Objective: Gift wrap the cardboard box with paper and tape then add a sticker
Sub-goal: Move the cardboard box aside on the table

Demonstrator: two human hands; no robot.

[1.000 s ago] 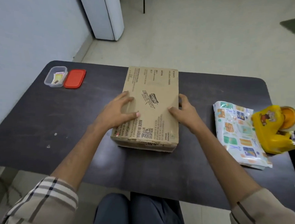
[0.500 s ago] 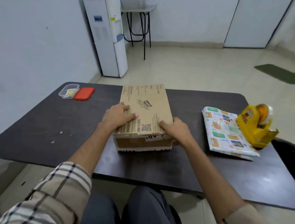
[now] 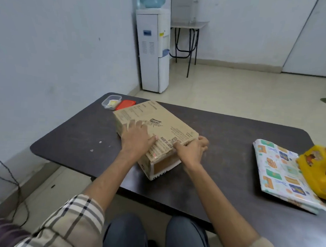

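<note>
A printed cardboard box (image 3: pixel 164 125) lies on the dark table (image 3: pixel 232 137), turned at an angle. My left hand (image 3: pixel 138 139) rests flat on its top near the left edge, fingers spread. My right hand (image 3: pixel 191 150) grips the box's near right corner, thumb on top and fingers curled round the edge. Folded patterned wrapping paper (image 3: pixel 279 171) lies at the right. A yellow tape dispenser (image 3: pixel 317 167) sits on the paper at the frame's right edge. A clear container (image 3: pixel 111 102) with small yellow items, perhaps stickers, stands at the far left corner.
A red lid (image 3: pixel 125 105) lies beside the clear container. White specks (image 3: pixel 95 146) dot the table's left part. A water dispenser (image 3: pixel 152 52) and a small metal-legged table (image 3: pixel 188 29) stand by the far wall. A black cable (image 3: pixel 7 172) hangs at the left.
The box has turned clockwise, its far end swinging left toward the container. The view has lifted and shifted left. My right hand went from the box's side to its near corner.
</note>
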